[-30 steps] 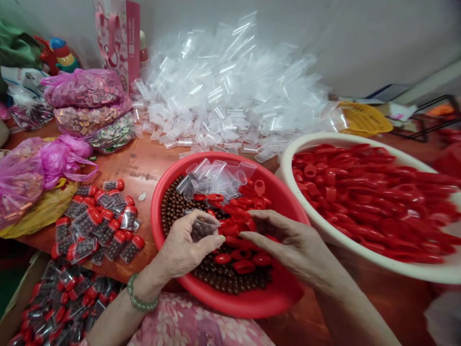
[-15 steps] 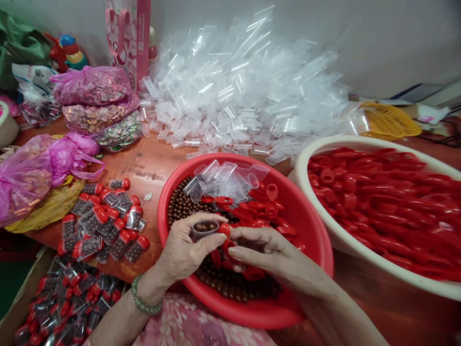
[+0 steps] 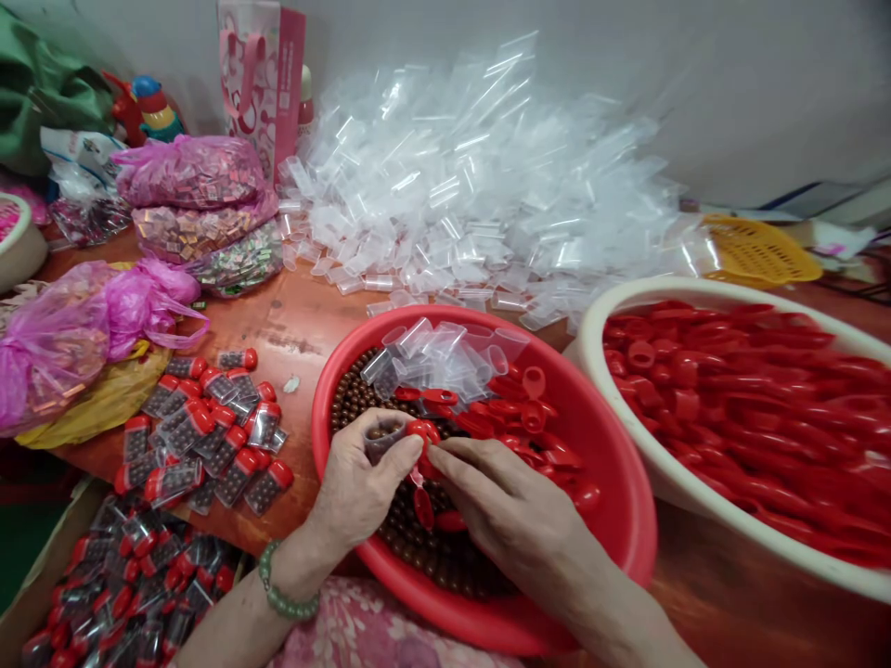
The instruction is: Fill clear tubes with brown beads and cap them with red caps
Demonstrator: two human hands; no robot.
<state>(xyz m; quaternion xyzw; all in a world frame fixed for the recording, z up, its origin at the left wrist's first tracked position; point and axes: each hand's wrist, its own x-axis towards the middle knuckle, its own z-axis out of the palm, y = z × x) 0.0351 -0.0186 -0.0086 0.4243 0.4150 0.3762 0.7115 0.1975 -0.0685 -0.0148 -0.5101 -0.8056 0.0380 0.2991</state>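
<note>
Over a red basin (image 3: 635, 520), my left hand (image 3: 362, 473) is closed round a clear plastic tube (image 3: 381, 442) with brown balls inside. Close against it, my right hand (image 3: 505, 492) pinches a red plastic cap (image 3: 424, 434) at the tube's end; whether the cap touches the tube I cannot tell. Brown balls (image 3: 438, 563) lie in the basin under both hands. Behind them, in the same basin, are clear empty tubes (image 3: 452, 362) and loose red caps (image 3: 535, 417).
A white basin (image 3: 591, 320) full of red caps stands at the right. Filled tubes with red caps (image 3: 201, 427) lie on the table at the left, and more fill a box (image 3: 132, 584) below. Clear tubes (image 3: 480, 186) are heaped at the back, beside a yellow basket (image 3: 762, 250).
My right hand has moved left, bringing the red cap closer to the tube. The tube has tipped a little in my left hand. The whole view has shifted slightly.
</note>
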